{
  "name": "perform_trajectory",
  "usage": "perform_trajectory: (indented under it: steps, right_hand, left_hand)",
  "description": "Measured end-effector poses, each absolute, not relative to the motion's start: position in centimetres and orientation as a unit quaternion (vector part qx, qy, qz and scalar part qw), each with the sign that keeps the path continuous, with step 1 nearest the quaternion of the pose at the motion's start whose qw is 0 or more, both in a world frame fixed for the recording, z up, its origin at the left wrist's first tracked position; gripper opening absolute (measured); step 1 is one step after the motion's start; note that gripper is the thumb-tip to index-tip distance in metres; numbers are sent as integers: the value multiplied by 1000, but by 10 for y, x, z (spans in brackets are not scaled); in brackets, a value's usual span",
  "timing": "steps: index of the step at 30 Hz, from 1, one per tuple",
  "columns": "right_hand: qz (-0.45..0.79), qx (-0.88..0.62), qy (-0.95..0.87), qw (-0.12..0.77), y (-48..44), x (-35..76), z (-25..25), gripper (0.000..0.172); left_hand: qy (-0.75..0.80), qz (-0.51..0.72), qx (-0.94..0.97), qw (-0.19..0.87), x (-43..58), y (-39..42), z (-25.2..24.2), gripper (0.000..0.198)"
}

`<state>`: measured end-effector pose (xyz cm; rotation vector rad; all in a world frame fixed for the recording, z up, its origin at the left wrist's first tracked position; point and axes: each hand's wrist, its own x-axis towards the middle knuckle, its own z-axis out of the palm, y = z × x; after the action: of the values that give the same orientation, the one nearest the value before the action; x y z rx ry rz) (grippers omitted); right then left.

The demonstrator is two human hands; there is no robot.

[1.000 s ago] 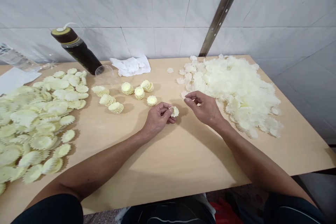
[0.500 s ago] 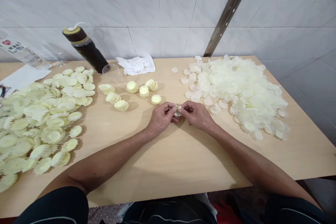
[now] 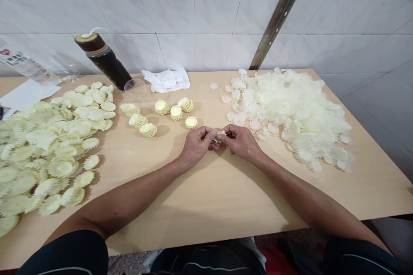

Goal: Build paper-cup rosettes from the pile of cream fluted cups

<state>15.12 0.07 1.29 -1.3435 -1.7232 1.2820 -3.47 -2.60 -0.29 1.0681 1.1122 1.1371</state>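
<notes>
Between the fingertips of both hands is a small pale-yellow disc with a toothed, petal-like edge (image 3: 220, 136), partly covered by the thumbs. My left hand (image 3: 198, 144) pinches it from the left. From the right, my right hand (image 3: 241, 141) grips it with thumb and fingers. Just beyond the left hand stands a short stack of toothed discs (image 3: 191, 123). More such stacks (image 3: 176, 112) stand further back and to the left, some tipped over. Whether one disc or several are in my fingers, I cannot tell.
A large heap of yellowish toothed discs (image 3: 61, 150) covers the table's left side. Thinner whitish ones (image 3: 297, 107) are piled at right. Along the wall are a dark bottle (image 3: 109, 66), a clear cup (image 3: 135, 89), crumpled tissue (image 3: 166, 80), a plastic bottle (image 3: 29, 66) and a leaning metal strip (image 3: 277, 21).
The toothed disc has tilted between my fingertips, so less of its front edge shows. Both hands stay at nearly the same spot, and the view has shifted slightly.
</notes>
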Motion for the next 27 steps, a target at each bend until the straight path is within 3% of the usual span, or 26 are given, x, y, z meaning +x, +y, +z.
perform_trajectory:
  steps: [17, 23, 27]
  right_hand:
    - [506, -505, -643, 273, 4, 151, 14, 36]
    - [424, -528, -625, 388, 0, 148, -3, 36]
    - [310, -490, -695, 425, -1, 148, -11, 24]
  left_hand:
    - [466, 483, 457, 584, -36, -21, -8, 50]
    - [463, 492, 439, 592, -36, -21, -10, 53]
    - [457, 496, 437, 596, -36, -22, -7, 53]
